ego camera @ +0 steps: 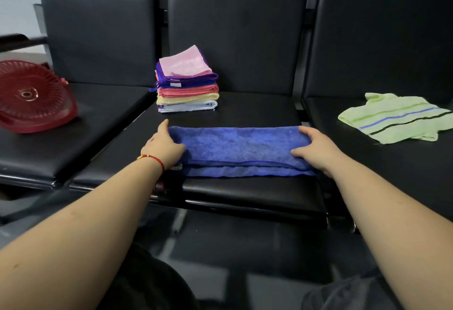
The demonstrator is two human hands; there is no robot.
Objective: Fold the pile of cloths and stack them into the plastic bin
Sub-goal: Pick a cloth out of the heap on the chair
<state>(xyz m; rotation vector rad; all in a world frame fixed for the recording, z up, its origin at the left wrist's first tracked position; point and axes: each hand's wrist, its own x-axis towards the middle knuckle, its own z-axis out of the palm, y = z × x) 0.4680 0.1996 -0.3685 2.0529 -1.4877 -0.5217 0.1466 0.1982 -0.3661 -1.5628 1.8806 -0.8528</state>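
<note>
A blue cloth (240,149) lay folded into a long band across the front of the middle black seat (245,189), its lower layer showing as a strip along the near edge. The left hand (165,149) rested on the band's left end, fingers (163,125) reaching toward the far corner; whether the thumb was tucked under the fabric could not be told from this angle. The right hand (316,149) lay on the right end, its fingers curled over the far corner and seemingly gripping the edge of the cloth. A red string bracelet (153,160) sat on the left wrist.

Behind the blue cloth, near the seat's backrest, stood a stack of folded cloths (187,84), pink on top, then purple, blue, coral, yellow and pale blue at the bottom. On the seat to the right a light green striped cloth (397,118) lay loose and unfolded. On the seat to the left a red plastic bin (34,96) sat tilted, holding no cloths.
</note>
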